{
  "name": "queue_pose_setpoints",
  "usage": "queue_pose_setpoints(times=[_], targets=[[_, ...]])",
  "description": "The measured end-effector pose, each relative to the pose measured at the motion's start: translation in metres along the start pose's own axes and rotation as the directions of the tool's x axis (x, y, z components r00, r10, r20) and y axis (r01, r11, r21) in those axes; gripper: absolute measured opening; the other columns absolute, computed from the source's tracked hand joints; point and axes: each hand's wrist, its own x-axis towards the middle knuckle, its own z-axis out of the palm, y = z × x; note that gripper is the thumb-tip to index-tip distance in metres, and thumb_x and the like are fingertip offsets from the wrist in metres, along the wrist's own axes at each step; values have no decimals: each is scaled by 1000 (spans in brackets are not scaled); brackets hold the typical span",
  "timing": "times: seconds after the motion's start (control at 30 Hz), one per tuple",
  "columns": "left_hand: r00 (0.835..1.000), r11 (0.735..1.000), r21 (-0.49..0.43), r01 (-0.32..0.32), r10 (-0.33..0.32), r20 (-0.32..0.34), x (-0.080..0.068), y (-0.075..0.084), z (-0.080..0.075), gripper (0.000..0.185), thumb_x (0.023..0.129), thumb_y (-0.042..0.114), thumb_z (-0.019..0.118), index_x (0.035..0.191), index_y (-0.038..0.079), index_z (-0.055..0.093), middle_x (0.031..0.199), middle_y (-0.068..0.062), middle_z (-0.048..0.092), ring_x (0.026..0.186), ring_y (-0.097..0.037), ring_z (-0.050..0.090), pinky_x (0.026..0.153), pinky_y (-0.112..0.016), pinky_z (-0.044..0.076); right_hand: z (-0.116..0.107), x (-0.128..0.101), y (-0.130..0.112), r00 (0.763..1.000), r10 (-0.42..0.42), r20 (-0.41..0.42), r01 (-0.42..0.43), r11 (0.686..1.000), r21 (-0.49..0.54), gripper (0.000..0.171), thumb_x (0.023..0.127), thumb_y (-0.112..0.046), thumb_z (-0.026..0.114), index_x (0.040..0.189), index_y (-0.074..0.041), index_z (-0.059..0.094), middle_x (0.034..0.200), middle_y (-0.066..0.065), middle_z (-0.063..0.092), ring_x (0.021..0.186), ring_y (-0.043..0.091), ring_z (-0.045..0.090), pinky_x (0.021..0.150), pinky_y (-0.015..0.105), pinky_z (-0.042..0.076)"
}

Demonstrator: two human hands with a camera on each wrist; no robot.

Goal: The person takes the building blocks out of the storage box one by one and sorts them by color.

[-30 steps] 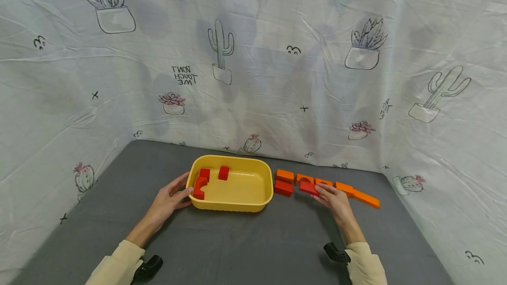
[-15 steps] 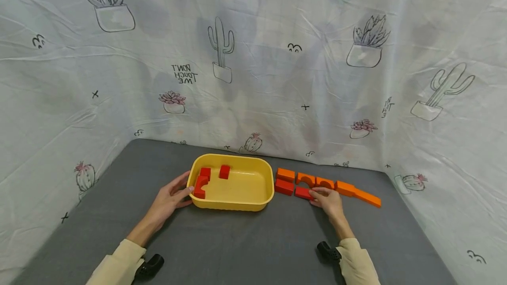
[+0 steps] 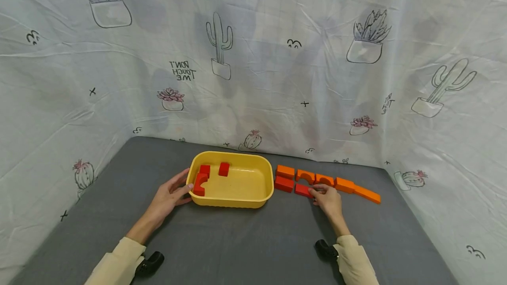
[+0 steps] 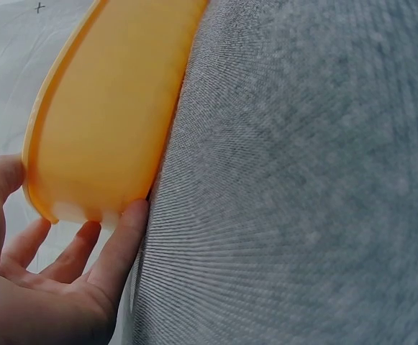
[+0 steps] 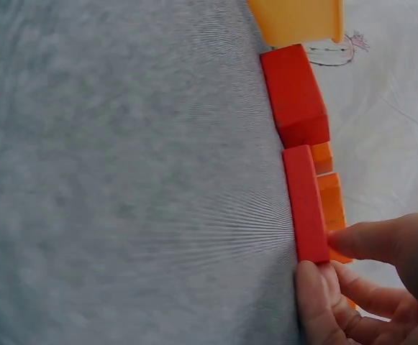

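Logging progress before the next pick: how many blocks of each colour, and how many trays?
Red blocks in the yellow tray: 3
Red blocks on the mat: 2, one touched by the right hand
Orange blocks: 5
Yellow trays: 1
Total: 11

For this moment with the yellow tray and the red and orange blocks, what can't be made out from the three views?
- Left wrist view: the yellow tray shows only its outer wall; its contents are hidden by that wall.
- Right wrist view: the orange blocks are mostly hidden behind the flat red block and the right hand.
- Head view: whether the right hand's fingertips grip that block or just touch it is too small to tell.
- Head view: the left hand palm is hidden.
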Motion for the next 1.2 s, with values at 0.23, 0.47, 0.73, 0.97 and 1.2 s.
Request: queue_pose_setpoints(times=[0.23,0.47,0.73,0.97,1.2], targets=[[1000,1000,-4,-2,2,1,-1,0,0,71,97,28,64,156,15,27,156,-20,30,136,-37,40,91,-40,55,-6,-4,-21,998,-48,27,52,987,-154,31,93,-20,67,111,5,69,85,15,70,57,17,63,52,28,55],[1000,1000,-18,-8,9,7,-2,-1,-1,71,97,30,64,156,15,27,156,-21,29,136,-38,40,93,-43,54,12,-14,-63,964,-262,-51,237,928,-287,22,92,-22,70,103,-3,74,80,8,69,48,14,46,41,27,36],[1000,1000,-21,-6,6,0,-2,-2,-1,69,97,27,64,155,16,29,156,-19,31,135,-36,41,92,-41,55,53,-20,-112,845,-535,-6,528,836,-146,15,88,-15,75,100,-7,75,90,4,71,72,16,64,60,29,55],[1000,1000,-18,-19,19,2,-7,0,-5,70,97,31,63,156,16,28,155,-20,30,135,-37,42,92,-41,55,108,-16,-149,757,-591,281,610,792,24,28,89,-12,73,115,-1,70,111,13,69,93,25,68,79,35,60],[999,999,-40,-36,37,15,-6,-1,0,69,96,32,64,155,17,30,155,-18,31,134,-36,43,92,-41,55,156,-4,-167,702,-587,403,629,777,36,33,87,-6,74,119,-2,68,122,12,65,108,28,62,91,39,55]])
